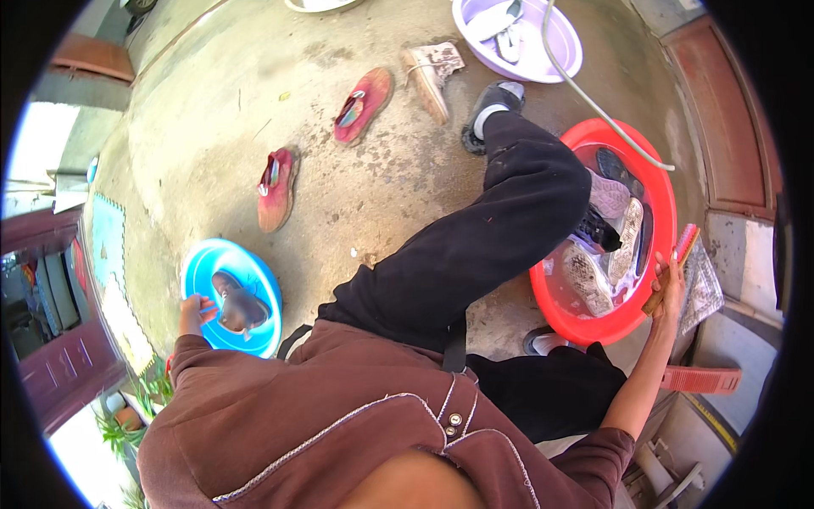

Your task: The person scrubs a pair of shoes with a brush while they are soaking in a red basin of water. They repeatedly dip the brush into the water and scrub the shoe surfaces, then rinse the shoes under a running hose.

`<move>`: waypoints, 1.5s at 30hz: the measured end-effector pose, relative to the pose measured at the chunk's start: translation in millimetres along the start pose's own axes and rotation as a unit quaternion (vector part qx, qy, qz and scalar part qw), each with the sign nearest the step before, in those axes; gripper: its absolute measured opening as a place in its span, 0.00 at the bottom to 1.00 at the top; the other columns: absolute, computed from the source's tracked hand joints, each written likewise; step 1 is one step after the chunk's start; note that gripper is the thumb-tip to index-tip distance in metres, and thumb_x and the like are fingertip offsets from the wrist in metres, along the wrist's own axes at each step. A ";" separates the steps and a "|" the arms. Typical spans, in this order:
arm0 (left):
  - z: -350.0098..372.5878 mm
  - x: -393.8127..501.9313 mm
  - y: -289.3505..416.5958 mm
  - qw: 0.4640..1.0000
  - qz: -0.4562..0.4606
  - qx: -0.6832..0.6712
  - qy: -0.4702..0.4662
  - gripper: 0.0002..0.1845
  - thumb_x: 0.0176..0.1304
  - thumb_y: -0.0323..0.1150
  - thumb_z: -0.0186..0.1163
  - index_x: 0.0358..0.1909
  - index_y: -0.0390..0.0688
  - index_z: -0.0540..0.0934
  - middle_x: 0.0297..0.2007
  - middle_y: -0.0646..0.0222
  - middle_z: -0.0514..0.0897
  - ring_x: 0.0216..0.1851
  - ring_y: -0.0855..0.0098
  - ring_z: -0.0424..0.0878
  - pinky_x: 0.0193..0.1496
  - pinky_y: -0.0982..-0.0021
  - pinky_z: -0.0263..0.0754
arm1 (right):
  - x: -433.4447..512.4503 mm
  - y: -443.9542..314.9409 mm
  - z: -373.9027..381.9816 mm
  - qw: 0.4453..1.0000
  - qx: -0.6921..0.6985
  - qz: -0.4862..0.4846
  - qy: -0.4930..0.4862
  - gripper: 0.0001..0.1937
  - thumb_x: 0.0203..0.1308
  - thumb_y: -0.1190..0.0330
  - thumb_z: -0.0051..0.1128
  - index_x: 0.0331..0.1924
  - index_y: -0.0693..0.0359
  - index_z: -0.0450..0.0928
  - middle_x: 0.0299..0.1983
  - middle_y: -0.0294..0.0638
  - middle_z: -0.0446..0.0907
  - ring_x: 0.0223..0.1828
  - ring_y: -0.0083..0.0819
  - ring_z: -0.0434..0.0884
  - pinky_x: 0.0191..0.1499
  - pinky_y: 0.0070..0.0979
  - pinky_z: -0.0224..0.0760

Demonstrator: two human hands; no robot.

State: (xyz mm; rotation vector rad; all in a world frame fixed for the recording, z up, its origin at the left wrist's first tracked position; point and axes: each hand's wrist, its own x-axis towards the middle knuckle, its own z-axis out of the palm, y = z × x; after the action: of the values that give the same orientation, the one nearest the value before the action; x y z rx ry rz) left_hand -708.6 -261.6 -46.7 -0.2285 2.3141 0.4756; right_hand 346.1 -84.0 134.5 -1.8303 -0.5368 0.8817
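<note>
My right hand (670, 289) grips a scrub brush (685, 245) with pink bristles and a wooden handle, just outside the right rim of a red plastic basin (664, 184). In this basin, shoes lie in soapy water, among them a dirty white shoe (582, 278), a pale sole (629, 238) and a black shoe (594, 228). My left hand (201, 310) is at the left rim of a blue plastic basin (270, 270), fingers apart and nothing seen in them. A dark brown shoe (243, 310) lies inside that basin, right of the fingers.
Two red shoes (278, 191) and a beige boot (434, 76) lie on the wet concrete floor (210, 127). A lilac basin (566, 57) holds white shoes (499, 25). A grey hose (575, 83) hangs over the red basin. Right of my arm is a red plastic washboard-like piece (703, 380).
</note>
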 end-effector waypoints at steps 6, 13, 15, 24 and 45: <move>174.2 -39.5 229.6 0.827 0.520 0.209 -0.048 0.20 0.67 0.47 0.64 0.46 0.39 0.86 0.37 0.67 0.88 0.37 0.73 0.83 0.43 0.69 0.77 | 1.8 26.7 -20.1 0.998 0.060 0.020 0.010 0.17 0.74 0.60 0.56 0.57 0.61 0.71 0.48 0.46 0.85 0.37 0.18 0.79 0.24 0.11 0.67; 503.3 -280.4 327.1 0.526 0.769 0.352 -0.088 0.27 0.62 0.49 0.67 0.60 0.48 0.80 0.61 0.58 0.81 0.67 0.53 0.72 0.69 0.59 0.66 | -12.3 33.1 -3.0 0.999 0.012 0.042 0.007 0.14 0.74 0.61 0.54 0.53 0.62 0.72 0.45 0.45 0.85 0.36 0.18 0.78 0.24 0.13 0.66; 558.0 -303.2 335.2 0.391 0.810 0.436 -0.027 0.28 0.66 0.49 0.63 0.65 0.49 0.76 0.68 0.63 0.75 0.74 0.57 0.63 0.73 0.59 0.63 | -16.1 27.2 5.9 0.998 -0.006 0.056 0.018 0.13 0.74 0.62 0.54 0.52 0.62 0.72 0.46 0.45 0.85 0.36 0.18 0.78 0.25 0.12 0.66; 613.9 -313.4 314.0 0.296 0.776 0.555 -0.042 0.25 0.66 0.51 0.61 0.56 0.43 0.79 0.58 0.61 0.79 0.66 0.60 0.70 0.67 0.58 0.68 | -30.7 26.7 -8.0 0.998 -0.026 0.053 0.026 0.15 0.74 0.63 0.55 0.55 0.64 0.73 0.42 0.44 0.85 0.34 0.15 0.77 0.23 0.11 0.65; 615.8 -311.7 395.3 0.550 0.761 0.344 0.003 0.50 0.45 0.35 0.78 0.70 0.39 0.63 0.68 0.45 0.67 0.69 0.47 0.66 0.70 0.55 0.65 | -43.9 10.6 1.0 0.995 -0.064 0.069 0.034 0.14 0.74 0.63 0.55 0.55 0.63 0.74 0.41 0.40 0.86 0.32 0.14 0.78 0.24 0.11 0.60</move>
State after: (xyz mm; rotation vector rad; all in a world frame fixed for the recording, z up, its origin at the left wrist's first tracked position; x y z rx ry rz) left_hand -211.5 355.1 -119.2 2.2788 1.8692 0.2255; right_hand 317.1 -118.3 139.1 -2.0252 -0.4366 0.8912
